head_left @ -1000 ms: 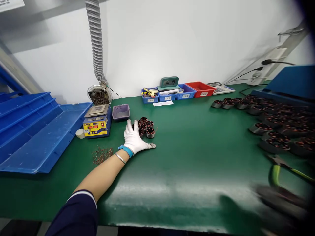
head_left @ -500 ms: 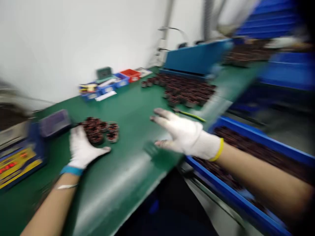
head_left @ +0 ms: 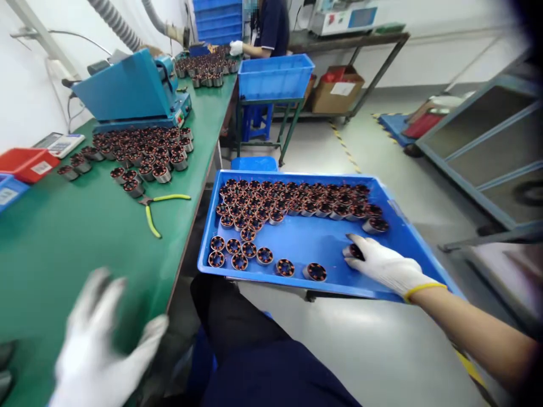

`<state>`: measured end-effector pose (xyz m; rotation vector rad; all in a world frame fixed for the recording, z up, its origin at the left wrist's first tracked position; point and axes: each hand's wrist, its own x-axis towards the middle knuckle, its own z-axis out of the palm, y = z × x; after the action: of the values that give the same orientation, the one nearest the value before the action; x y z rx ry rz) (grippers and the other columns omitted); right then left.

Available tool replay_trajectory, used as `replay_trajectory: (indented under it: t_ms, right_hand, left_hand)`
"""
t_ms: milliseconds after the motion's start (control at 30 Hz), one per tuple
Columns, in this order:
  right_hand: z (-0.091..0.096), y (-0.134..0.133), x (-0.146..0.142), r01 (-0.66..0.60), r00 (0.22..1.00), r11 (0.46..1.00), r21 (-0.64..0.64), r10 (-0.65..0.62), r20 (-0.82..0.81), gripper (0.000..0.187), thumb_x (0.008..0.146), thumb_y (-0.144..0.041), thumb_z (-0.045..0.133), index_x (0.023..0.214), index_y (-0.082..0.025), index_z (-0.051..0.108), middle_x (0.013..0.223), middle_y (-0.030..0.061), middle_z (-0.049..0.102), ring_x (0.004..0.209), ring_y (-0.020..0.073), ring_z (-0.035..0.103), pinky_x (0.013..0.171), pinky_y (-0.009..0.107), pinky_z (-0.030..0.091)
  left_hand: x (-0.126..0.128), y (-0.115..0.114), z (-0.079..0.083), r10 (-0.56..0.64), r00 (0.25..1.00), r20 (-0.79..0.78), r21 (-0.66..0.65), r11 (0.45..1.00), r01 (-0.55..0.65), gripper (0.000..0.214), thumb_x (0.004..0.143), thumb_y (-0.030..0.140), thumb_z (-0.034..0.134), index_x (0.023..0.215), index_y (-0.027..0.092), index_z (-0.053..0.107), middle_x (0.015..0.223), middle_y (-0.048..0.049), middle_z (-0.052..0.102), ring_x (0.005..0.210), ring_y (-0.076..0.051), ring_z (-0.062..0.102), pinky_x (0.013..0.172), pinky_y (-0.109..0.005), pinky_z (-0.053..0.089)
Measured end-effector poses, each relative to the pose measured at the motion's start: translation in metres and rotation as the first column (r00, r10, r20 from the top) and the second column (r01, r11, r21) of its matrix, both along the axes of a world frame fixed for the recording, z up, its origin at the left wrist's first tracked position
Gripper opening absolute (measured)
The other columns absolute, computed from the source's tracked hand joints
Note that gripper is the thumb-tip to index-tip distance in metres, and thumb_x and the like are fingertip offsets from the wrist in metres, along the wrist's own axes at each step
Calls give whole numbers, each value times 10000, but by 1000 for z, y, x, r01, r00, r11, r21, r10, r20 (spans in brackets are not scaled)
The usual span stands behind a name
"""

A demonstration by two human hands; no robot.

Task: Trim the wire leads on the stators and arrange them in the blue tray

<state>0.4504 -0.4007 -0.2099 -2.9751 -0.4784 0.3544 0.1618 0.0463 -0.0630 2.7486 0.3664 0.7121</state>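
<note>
My right hand (head_left: 384,264), in a white glove with a yellow cuff, closes its fingers round a motor stator (head_left: 353,252) inside the blue tray (head_left: 314,233). Rows of stators with copper windings fill the tray's far and left sides. A few more, such as one stator (head_left: 316,272), line its near edge. Over the green bench (head_left: 63,243), my gloved left hand (head_left: 102,339) is blurred, its fingers apart and nothing visible in them. Green-handled nippers (head_left: 169,197) lie spread on the bench ahead of that hand.
Many stators (head_left: 146,155) crowd the bench before a blue machine (head_left: 123,90). A red bin (head_left: 27,164) stands at the left. Beyond are a blue crate (head_left: 275,79) on a stand and a co-worker (head_left: 274,28). A metal rack (head_left: 487,147) stands at the right.
The view has swung right, from the bench to the tray. My right hand has gone from open above the bench to gripping a stator in the tray. My left hand has left the small stator group.
</note>
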Motion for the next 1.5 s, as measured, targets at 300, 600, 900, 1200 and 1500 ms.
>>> replay_trajectory:
  t_ms: [300,600,900,1200,1500]
  right_hand:
    - [-11,107,43,-420,905,900,118,406,129,727,877,-503,578,1517,-174,477,1437,180,555,1252,368,562,1027,488,463]
    - [-4,180,47,-633,756,772,55,602,258,814,802,-563,718,1498,-201,499,1607,243,320,1421,454,324,1120,714,131]
    - [9,210,33,-537,817,843,-25,528,232,799,835,-575,672,1506,-185,480,1541,280,369,1327,454,380,1013,717,298]
    - [19,211,29,-509,852,859,-54,511,109,713,875,-493,631,1519,-239,457,1571,241,336,1268,441,432,838,640,503]
    - [21,216,33,-473,880,881,9,472,58,675,815,-613,678,1381,-262,572,1549,193,346,1175,403,517,778,503,556]
  left_hand:
    - [163,-128,-75,-337,803,-492,-136,941,311,633,822,727,637,1177,204,672,1237,-145,660,1165,-358,616,1014,-528,525]
    - [165,-141,-62,-381,737,-558,-284,922,262,508,862,728,546,902,248,707,928,-71,677,954,-287,671,869,-425,576]
    - [244,-71,-74,-119,671,-732,-70,993,99,1138,584,596,866,1542,259,352,1678,-168,220,1418,-512,393,1077,-599,472]
    - [244,-62,-90,-153,727,-670,-172,984,49,842,784,515,702,1528,307,364,1672,-102,210,1380,-388,510,1110,-455,495]
    - [239,-61,-97,-136,768,-626,-175,984,31,784,774,427,702,1484,288,401,1683,-69,196,1348,-371,534,1142,-467,479]
